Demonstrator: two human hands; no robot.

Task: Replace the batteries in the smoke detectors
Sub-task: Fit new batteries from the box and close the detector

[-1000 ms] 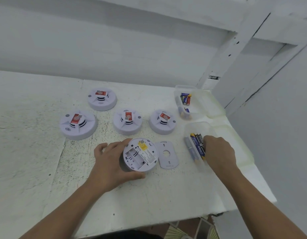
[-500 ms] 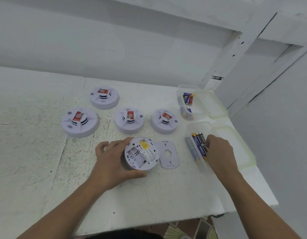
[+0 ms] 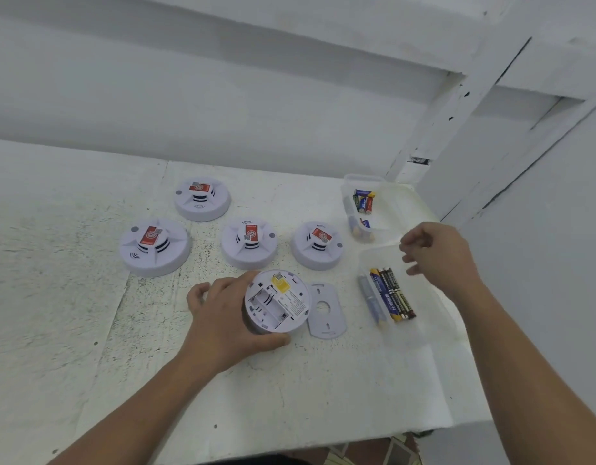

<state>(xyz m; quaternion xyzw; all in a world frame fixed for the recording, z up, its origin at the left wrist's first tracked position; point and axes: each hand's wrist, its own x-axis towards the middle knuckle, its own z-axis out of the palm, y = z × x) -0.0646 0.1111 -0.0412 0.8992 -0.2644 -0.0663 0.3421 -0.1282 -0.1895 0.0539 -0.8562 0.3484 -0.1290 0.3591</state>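
**Right hand out of the battery box; open detector awaits cells**

Change noted: half a second earlier the right hand (image 3: 437, 256) was down among the batteries (image 3: 388, 295) in the near clear box (image 3: 420, 333). It is now raised above the far end of that box, fingers curled and motion-blurred. No battery shows in its grip, and I cannot tell whether the grip holds one or is closed on nothing.

The left hand (image 3: 222, 317) is unchanged: its grip is clamped round the upturned smoke detector (image 3: 278, 302) at the table's near middle. The battery bay (image 3: 266, 305) reads empty. The back plate (image 3: 325, 310) lies flat just beside it.

Assessment: this unit is at the refill stage. Four further detectors (image 3: 249, 241) sit face-up behind it and look untouched.

Surface and room: the white table (image 3: 289, 391) is rough and speckled, with a seam down its left part. A second clear box (image 3: 360, 180) of mixed cells stands at the far right edge. Behind is a plain white wall (image 3: 222, 95), with white painted beams (image 3: 434, 122) to the right.
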